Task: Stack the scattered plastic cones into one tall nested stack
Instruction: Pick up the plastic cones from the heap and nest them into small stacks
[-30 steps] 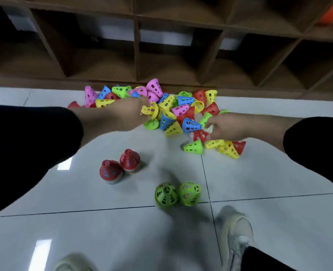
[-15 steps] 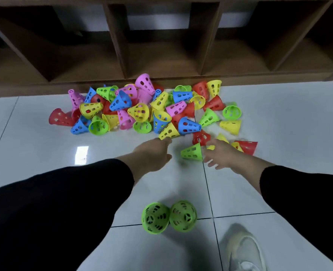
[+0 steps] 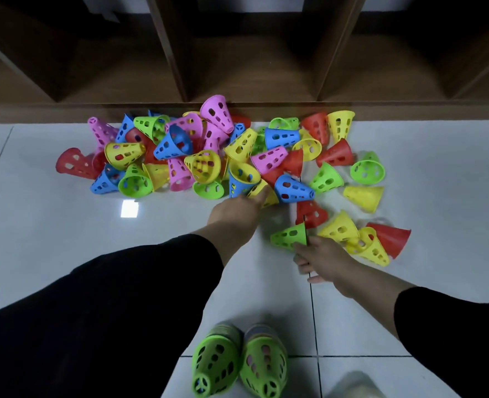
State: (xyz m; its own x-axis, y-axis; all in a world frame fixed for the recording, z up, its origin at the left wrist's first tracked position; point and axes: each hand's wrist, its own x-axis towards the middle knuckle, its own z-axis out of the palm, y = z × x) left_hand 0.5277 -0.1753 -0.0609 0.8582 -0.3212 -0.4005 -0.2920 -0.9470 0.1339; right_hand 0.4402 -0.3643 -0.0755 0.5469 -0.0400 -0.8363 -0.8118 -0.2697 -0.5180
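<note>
While stretched toward the heap, left hand (image 3: 237, 214) with fingers extended, fingertips touching a yellow cone (image 3: 262, 193) at the pile's near edge beside a blue cone (image 3: 292, 189); whether anything is pinched, hard to tell. Right hand (image 3: 322, 258) lower on the floor (image 3: 50, 239), fingers loosely spread, index fingertip touching the rim of a green cone (image 3: 289, 235) lying on its side. Compared with half a second earlier, left hand farther forward and now in contact with the pile; right hand drawn slightly nearer, off the yellow cones. Scattered cones (image 3: 209, 156), perforated plastic in pink, blue, green, yellow and red, heaped on the pale tiled floor against the base of a wooden shelf unit (image 3: 237, 67). Two green-topped nested stacks (image 3: 239, 363) upright at the near edge of view.
</note>
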